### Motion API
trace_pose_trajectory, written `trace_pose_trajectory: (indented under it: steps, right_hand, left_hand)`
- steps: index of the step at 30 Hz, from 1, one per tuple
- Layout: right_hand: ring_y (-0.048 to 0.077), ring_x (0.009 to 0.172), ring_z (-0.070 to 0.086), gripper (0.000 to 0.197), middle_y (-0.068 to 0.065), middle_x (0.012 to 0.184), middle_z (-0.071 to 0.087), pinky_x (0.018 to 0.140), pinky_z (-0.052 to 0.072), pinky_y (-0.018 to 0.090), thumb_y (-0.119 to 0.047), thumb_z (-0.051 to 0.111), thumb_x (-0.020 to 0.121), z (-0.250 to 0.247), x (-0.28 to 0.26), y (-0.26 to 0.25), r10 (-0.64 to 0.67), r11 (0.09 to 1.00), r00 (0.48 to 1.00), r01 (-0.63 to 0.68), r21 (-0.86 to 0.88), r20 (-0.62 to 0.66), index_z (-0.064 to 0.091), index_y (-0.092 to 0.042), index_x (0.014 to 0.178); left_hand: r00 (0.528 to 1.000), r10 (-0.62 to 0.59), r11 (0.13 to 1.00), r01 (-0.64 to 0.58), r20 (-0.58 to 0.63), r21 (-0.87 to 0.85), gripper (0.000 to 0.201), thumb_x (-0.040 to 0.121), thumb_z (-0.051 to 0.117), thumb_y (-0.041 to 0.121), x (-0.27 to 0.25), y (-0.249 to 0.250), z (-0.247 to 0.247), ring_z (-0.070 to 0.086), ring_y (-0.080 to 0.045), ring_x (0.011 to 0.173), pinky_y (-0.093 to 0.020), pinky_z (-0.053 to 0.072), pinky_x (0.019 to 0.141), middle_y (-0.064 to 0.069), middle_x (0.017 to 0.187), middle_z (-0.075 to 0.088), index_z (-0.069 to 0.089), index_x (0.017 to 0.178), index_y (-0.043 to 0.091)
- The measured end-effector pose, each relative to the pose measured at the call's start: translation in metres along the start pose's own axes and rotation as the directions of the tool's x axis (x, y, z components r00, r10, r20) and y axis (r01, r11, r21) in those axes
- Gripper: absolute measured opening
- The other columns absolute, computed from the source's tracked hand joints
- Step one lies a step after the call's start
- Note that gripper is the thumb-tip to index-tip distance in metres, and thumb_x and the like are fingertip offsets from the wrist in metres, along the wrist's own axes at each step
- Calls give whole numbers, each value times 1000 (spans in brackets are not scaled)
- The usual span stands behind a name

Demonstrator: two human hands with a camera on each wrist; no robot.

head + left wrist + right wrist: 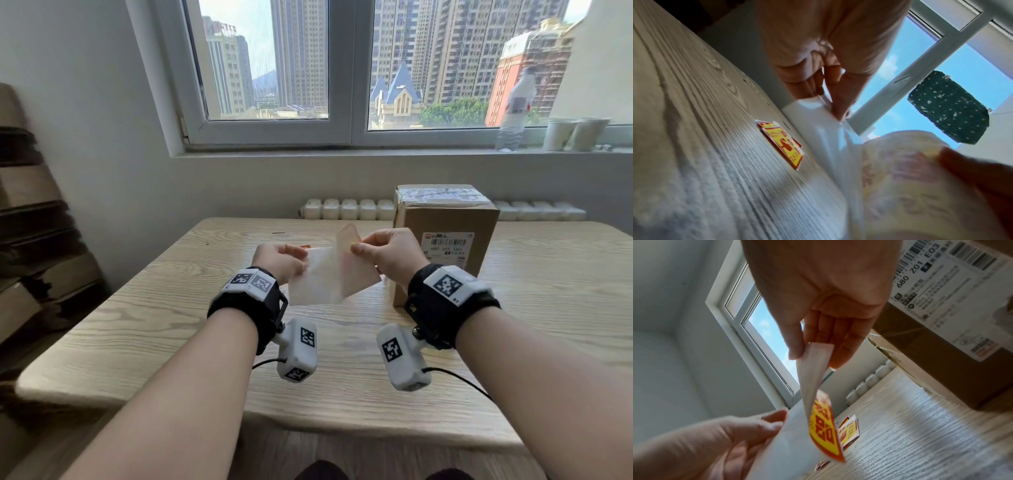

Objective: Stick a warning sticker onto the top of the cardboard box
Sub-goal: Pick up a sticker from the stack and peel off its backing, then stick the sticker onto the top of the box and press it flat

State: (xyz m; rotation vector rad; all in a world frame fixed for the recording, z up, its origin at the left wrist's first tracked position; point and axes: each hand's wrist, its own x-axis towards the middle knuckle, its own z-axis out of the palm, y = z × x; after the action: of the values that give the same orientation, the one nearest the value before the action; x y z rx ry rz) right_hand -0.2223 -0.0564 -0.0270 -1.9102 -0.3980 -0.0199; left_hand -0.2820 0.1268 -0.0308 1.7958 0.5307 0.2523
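- The warning sticker is held in the air above the table, between the two hands and just in front of the cardboard box; it is partly peeled from its white backing sheet.
- In the right wrist view the sticker's printed face shows yellow with a red border and red characters, and its upper part curves up, pale side out, into the right hand's grip.
- The right hand pinches the sticker's top corner between thumb and fingers; the right wrist view shows the thumb on one side of the corner and the fingers on the other.
- The left hand holds the backing sheet by its upper left edge, with the fingers curled onto it; in the left wrist view the fingertips clamp the sheet's corner.
- The cardboard box stands upright on the far right part of the table, sealed with clear tape across its top, and carries a white shipping label on the side facing the person.
- The box is beside the right hand; no sticker can be seen on its top.
- A small pile of spare stickers with the same red and yellow print lies flat on the table beyond the hands.
- On the window sill at the right stand a clear plastic bottle and two paper cups.
- Flattened cardboard is stacked against the wall at the left.
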Motion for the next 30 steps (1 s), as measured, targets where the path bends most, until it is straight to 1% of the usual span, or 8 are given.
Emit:
trace_pose_trajectory:
  steps: [6,9,11,17,20,22,26,30]
  right_hand:
    - [28,84,71,15,9,81,73,80,58,43,-23,75,77,-1,6,5,44,999,998,-44,7,-47,69,-20,64]
    - [30,90,71,12,11,86,74,83,58,48,-20,74,78,-3,8,4,65,998,996,-63,27,-67,69,-16,68]
    - [30,91,71,11,11,87,74,83,57,48,-20,74,78,-3,9,4,58,998,997,-57,18,-56,70,-16,69]
    - [29,87,72,15,10,85,76,81,58,47,-25,76,76,-1,11,0,11,997,1000,-13,-71,-28,69,-21,64]
    - [25,84,72,12,6,83,76,79,60,43,-29,77,74,-5,11,-9,-34,993,999,31,-111,-23,71,-24,65]
    - [22,81,72,8,4,83,76,78,60,39,-28,78,73,-7,9,-18,-60,990,998,59,-127,-4,74,-22,71]
    - [17,76,69,18,3,84,74,73,60,32,-25,77,76,-14,-2,-37,-114,977,992,123,-176,58,78,-11,88]
    - [11,70,67,19,0,81,71,64,58,24,-24,75,78,-25,-16,-49,-134,968,988,148,-204,81,77,-11,92]
  left_hand:
    - [985,-108,960,138,-132,243,31,77,62,-8,12,-28,-20,61,-19,88,-26,51,90,-2,81,66,69,66,20]
    - [980,-145,933,180,-135,310,28,73,64,-9,13,-35,-24,66,-22,89,-29,54,88,-3,85,67,77,80,15]
    - [982,-162,930,185,-97,319,29,70,67,-10,15,-37,-23,68,-24,96,-35,56,90,-6,90,69,77,88,10]
    - [993,-82,904,110,-86,413,22,80,71,11,13,-19,-15,63,-21,98,-22,42,80,-4,99,69,78,100,16]
    - [998,-22,953,41,-64,301,17,82,69,23,8,5,-10,65,-19,76,-22,47,68,-4,82,69,77,91,11]
    - [999,-29,992,25,35,122,23,89,62,25,2,24,-4,60,-13,61,-23,48,61,-5,74,67,70,101,7]
    - [986,-12,1000,13,167,-6,29,96,47,38,-14,59,3,64,-17,63,-28,52,70,-7,76,69,60,112,17]
    - [987,1,1000,-4,163,19,31,96,49,30,-25,69,2,63,-19,64,-31,52,74,-8,77,68,65,83,8]
